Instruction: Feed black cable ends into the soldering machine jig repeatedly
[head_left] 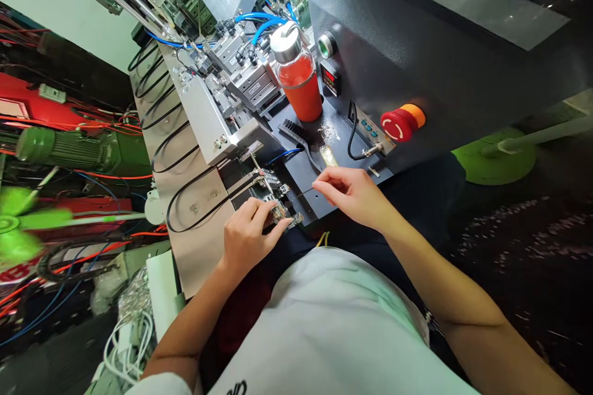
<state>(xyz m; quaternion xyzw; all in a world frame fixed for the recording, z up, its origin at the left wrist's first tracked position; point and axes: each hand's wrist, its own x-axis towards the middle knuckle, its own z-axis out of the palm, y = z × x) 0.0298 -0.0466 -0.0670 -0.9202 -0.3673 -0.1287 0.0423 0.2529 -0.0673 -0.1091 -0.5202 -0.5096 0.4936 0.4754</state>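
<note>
My left hand [248, 231] is at the small metal fixture [269, 182] on the machine's front edge. Its thumb and curled fingers close around a small shiny metal part [281, 211], whose exact kind I cannot make out. To the right, my right hand [354, 194] pinches one end of a thin dark rod [303, 191] between thumb and forefinger. The rod points left toward the fixture, and whether its tip touches anything is unclear. Just beyond my right fingers lies a black-handled brush [299, 139], bristles facing away from me.
A bottle of red-orange liquid [299, 89] stands on the dark machine plate [301, 173]. Right of it are a red emergency-stop button [397, 125] and a cable plug [373, 149]. Black strips loop [183, 163] over the beige board [194, 247]. A green fan [28, 222] stands left.
</note>
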